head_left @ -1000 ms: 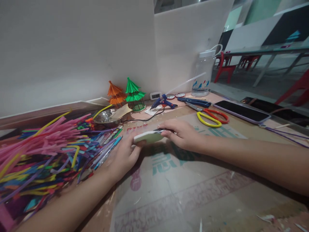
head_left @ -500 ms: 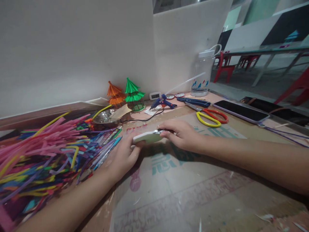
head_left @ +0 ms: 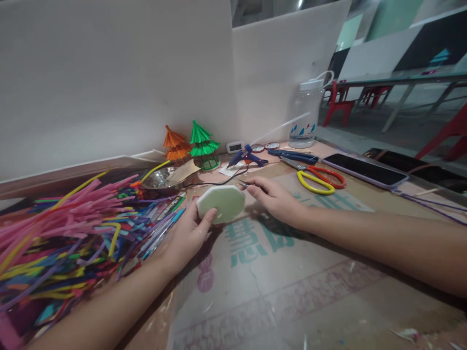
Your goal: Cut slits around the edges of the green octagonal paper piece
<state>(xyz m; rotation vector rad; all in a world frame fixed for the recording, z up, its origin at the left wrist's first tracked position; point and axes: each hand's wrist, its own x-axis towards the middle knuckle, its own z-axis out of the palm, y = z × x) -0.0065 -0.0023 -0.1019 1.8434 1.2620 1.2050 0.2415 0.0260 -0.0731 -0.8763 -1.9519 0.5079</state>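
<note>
My left hand (head_left: 193, 228) grips a pale green, many-sided flat piece (head_left: 226, 206) with a white edge. The thumb lies on its green face, which is tilted up towards me. My right hand (head_left: 272, 197) is pinched around a small slim tool (head_left: 243, 183) with a thin metal tip. The tip is just off the piece's upper right edge. Most of the tool is hidden in the fingers, so its exact kind does not show. Both hands are above a printed sheet (head_left: 262, 291) on the table.
Colourful pipe cleaners (head_left: 73, 233) and pens (head_left: 164, 233) lie at left. Behind stand a metal bowl (head_left: 156, 179), orange and green tree-like models (head_left: 204, 141), a glue gun (head_left: 242, 156) and a bottle (head_left: 303, 116). Scissors (head_left: 317, 181), pliers (head_left: 294, 155) and a phone (head_left: 365, 170) lie at right.
The flat piece has turned from nearly edge-on to showing its green face. My right hand and the tool have come away from its edge, slightly up.
</note>
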